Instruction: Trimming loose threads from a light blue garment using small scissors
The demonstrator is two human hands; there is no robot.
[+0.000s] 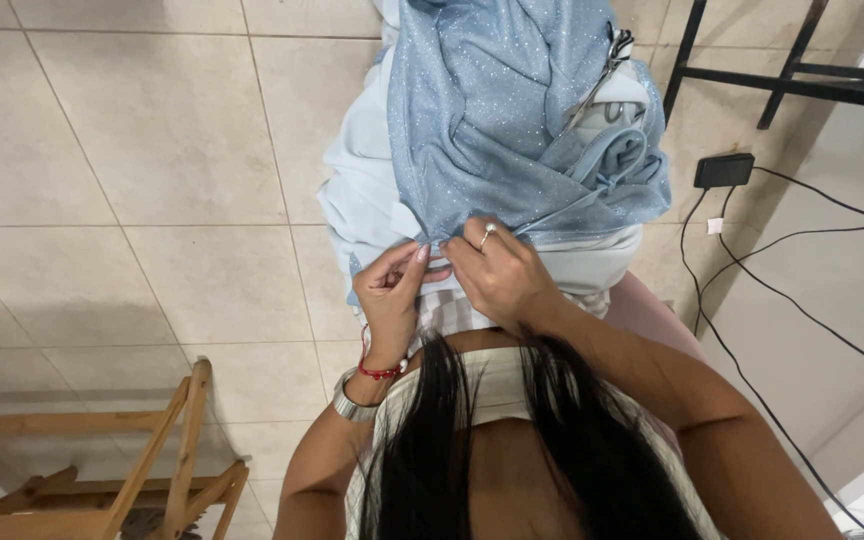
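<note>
Both hands pinch the hem: left hand (392, 290) at seven o'clock, right hand (497, 270) just beside it. Best kept taut, fingertips close. Blue fabric (492, 120) drapes away at twelve o'clock, scissors (597, 75) resting on it.

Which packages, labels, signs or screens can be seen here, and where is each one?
Small black rectangular box: on the tiled floor at the right, with black cables leading from it; its dark top face may be a screen, but I cannot tell.
Small white tag: on a cable just below the box, square and plain.
No packages or signs are in view.
</note>
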